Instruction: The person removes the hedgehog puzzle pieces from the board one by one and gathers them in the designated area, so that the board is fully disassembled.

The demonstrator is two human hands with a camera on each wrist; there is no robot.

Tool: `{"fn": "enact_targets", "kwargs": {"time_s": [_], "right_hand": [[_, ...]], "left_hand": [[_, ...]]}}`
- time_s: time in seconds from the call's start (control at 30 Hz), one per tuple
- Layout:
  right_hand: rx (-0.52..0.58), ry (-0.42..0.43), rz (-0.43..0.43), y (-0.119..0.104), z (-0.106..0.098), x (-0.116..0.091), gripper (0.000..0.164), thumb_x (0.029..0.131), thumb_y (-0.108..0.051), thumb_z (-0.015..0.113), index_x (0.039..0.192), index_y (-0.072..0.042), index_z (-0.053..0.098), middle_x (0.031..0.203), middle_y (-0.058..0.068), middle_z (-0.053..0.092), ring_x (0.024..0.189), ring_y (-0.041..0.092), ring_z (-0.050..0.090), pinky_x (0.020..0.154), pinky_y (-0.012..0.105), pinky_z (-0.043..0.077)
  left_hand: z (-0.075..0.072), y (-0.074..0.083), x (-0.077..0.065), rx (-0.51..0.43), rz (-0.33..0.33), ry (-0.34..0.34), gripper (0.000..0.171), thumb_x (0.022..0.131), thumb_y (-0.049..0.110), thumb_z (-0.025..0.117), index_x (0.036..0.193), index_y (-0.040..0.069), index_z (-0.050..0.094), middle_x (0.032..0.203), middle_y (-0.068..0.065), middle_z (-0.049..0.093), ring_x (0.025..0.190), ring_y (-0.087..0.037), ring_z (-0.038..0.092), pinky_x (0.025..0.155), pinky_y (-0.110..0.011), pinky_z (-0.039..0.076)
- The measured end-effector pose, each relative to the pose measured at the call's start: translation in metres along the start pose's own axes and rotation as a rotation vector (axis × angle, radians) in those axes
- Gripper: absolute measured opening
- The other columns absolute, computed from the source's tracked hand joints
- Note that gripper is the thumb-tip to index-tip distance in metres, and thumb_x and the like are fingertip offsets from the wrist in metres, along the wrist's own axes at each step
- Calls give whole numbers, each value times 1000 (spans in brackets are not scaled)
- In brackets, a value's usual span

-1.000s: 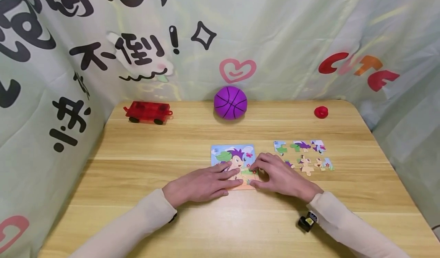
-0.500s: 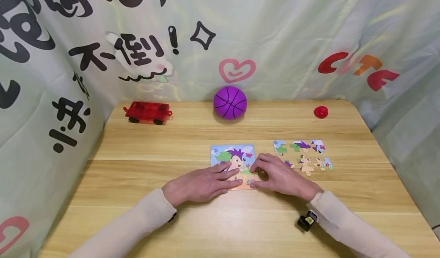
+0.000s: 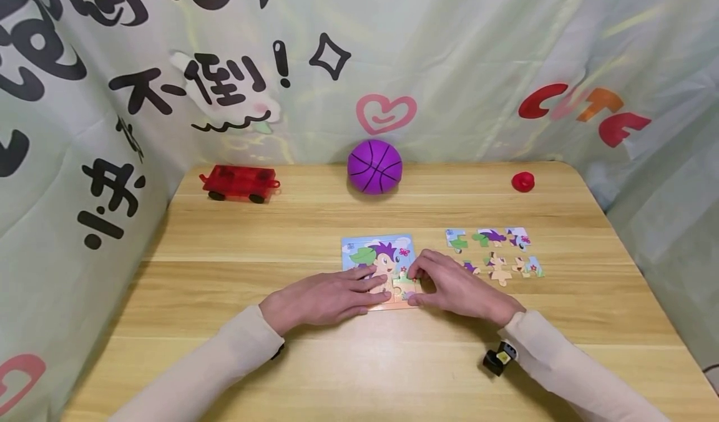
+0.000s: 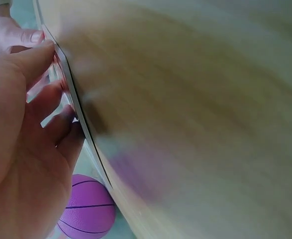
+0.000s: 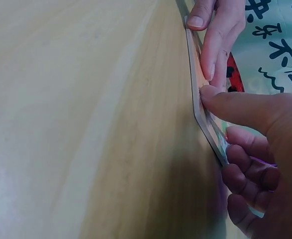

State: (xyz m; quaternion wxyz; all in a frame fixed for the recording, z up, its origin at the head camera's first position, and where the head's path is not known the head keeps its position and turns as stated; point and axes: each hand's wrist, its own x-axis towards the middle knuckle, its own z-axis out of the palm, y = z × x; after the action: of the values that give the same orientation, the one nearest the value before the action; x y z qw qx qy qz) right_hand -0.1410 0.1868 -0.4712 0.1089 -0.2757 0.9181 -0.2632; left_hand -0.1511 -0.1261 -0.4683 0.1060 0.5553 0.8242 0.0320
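A hedgehog jigsaw puzzle (image 3: 384, 253) in a blue-and-orange tray lies flat on the table, mid-front. My left hand (image 3: 328, 297) rests on its lower left part, fingers spread and fairly straight over the picture. At the lower right corner, my right hand (image 3: 457, 288) pinches a puzzle piece (image 3: 402, 288) between thumb and fingertips; the piece's knobbed outline stands out from the picture. In the right wrist view the thumb (image 5: 220, 97) is on the tray's near edge area, with the fingers curled at its side. The right hand covers part of the piece.
Several loose puzzle pieces (image 3: 498, 269) lie in two rows right of the tray. Along the back stand a red toy wagon (image 3: 240, 183), a purple ball (image 3: 374, 166) and a small red object (image 3: 523, 181). A printed curtain (image 3: 466, 66) borders the table.
The outline of the piece at the lower right corner shows more clearly, out of line with the picture around it. My left fingers have drawn slightly left; the right hand keeps its place.
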Motion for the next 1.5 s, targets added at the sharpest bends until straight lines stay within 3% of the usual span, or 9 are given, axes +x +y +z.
{"fn": "enact_targets", "kwargs": {"time_s": [0.53, 0.77, 1.03, 1.2, 1.5], "right_hand": [[-17, 41, -2, 4, 1, -1, 34, 94, -41, 87, 117, -21, 74, 110, -10, 64, 99, 10, 57, 90, 34, 56], [143, 48, -7, 5, -1, -3, 16, 100, -22, 82, 111, -25, 71, 105, -13, 66, 96, 12, 61, 85, 29, 57], [282, 59, -20, 8, 0, -4, 14, 102, -15, 78, 107, -26, 71, 100, -13, 71, 90, 8, 64, 81, 24, 58], [349, 95, -26, 15, -4, -13, 11, 104, -12, 76, 108, -21, 71, 101, -8, 72, 89, 9, 62, 78, 23, 57], [324, 157, 21, 40, -29, -49, 14, 104, -11, 75, 109, -24, 71, 102, -8, 71, 90, 11, 64, 77, 24, 57]], "left_hand": [[-1, 1, 1, 17, 2, -5, 50, 119, 35, 46, 168, 26, 46, 177, -3, 37, 166, -28, 32, 134, -40, 31], [-2, 2, 1, 5, -2, -12, 49, 119, 35, 45, 168, 27, 46, 178, -3, 36, 166, -28, 31, 133, -41, 33], [-2, 2, 1, 9, -3, -10, 49, 119, 35, 46, 168, 27, 46, 177, -4, 37, 166, -29, 32, 134, -41, 32], [-1, 2, 1, 9, -5, -15, 49, 119, 35, 45, 168, 27, 46, 177, -4, 37, 166, -29, 32, 134, -40, 32], [-1, 2, 1, 23, 1, -7, 50, 119, 35, 46, 168, 27, 46, 177, -4, 38, 166, -29, 33, 134, -40, 31]]}}
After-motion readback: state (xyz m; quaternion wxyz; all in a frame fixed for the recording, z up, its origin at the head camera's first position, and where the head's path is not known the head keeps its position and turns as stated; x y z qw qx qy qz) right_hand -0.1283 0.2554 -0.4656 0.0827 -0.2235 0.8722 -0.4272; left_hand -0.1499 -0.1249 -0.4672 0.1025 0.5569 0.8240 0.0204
